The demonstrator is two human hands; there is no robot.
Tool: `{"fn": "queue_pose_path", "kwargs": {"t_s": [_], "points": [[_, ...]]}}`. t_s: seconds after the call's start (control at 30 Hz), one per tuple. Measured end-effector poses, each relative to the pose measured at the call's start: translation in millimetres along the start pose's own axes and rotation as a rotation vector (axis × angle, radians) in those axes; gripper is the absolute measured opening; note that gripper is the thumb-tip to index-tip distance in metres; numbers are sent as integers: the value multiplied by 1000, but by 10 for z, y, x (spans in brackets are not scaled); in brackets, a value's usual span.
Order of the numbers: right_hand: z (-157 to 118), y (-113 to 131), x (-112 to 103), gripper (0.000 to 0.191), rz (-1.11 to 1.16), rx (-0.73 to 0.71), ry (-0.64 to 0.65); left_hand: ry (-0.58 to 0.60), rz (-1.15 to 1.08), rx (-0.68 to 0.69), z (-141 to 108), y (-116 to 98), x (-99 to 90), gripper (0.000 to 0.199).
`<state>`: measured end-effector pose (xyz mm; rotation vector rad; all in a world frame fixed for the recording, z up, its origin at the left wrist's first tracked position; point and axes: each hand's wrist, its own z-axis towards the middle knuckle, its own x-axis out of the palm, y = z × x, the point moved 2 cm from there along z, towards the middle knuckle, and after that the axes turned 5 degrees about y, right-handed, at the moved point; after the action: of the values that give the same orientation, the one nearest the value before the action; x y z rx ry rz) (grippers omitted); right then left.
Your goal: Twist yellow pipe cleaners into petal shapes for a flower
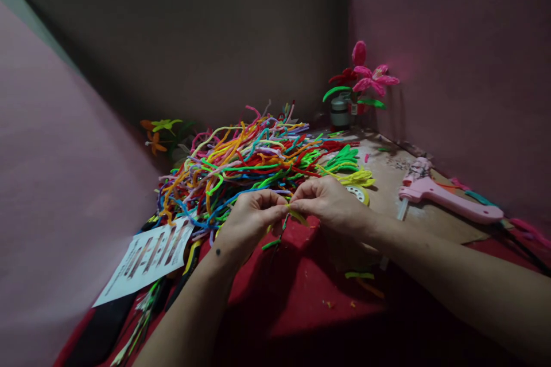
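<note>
Yellow fuzzy strip (298,217), between the left hand (247,222) and right hand (329,203), slants from ten to four o'clock as I watch, loose end nearer the right, both hands' fingers (302,205) pinched together on its upper end.

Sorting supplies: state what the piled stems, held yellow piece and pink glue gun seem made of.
Piled stems: matte, fuzzy-looking fibre, probably over wire, since they hold bends.
Yellow piece: matte too, perhaps the same fibre; too small to confirm.
Pink glue gun: likely plastic, smooth and evenly colored.
</note>
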<state>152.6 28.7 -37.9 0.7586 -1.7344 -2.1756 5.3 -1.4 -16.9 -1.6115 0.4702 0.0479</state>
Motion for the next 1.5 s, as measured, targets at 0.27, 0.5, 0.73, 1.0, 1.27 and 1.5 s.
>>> {"fn": "queue_pose_path", "kwargs": {"t_s": [0.27, 0.5, 0.73, 1.0, 1.27, 1.5], "points": [[11, -75, 40, 19, 25, -27, 59, -82, -12, 33, 24, -33, 3, 10], [34, -109, 35, 19, 75, 59, 104, -109, 88, 68, 26, -81, -32, 9], [14, -76, 66, 18, 105, 7, -11, -42, -181, 8, 67, 22, 23, 14], [-14, -47, 154, 22, 423, 69, 108, -16, -366, 65, 97, 64, 88, 18], [-12, -130, 192, 18, 412, 198, 181, -157, -13, 110, 98, 44, 53, 10], [-22, -73, 205, 20, 384, 390, 122, -294, 315, 192, 85, 58, -3, 12]]}}
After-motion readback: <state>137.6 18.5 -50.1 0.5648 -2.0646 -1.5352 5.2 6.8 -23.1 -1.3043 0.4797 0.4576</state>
